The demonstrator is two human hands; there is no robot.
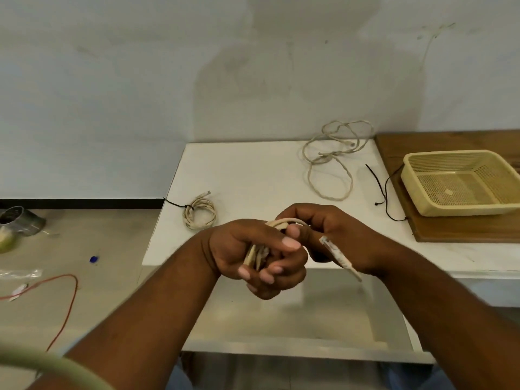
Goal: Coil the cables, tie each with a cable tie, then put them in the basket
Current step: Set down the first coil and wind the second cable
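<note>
Coiling looks nearly done: left hand (253, 254) clenches the cable (284, 220) loops, right hand (334, 229) grips its tail alongside; next, fetch the cable tie (375, 182) beyond the right hand.

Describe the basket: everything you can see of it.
The basket is pale yellow, plastic-looking and rectangular, with perforated walls and floor and a smooth rim. It stands upright on a brown wooden board at the right, holding no cables; only a small pale patch shows on its floor. Black cable ties lie just left of it.
</note>
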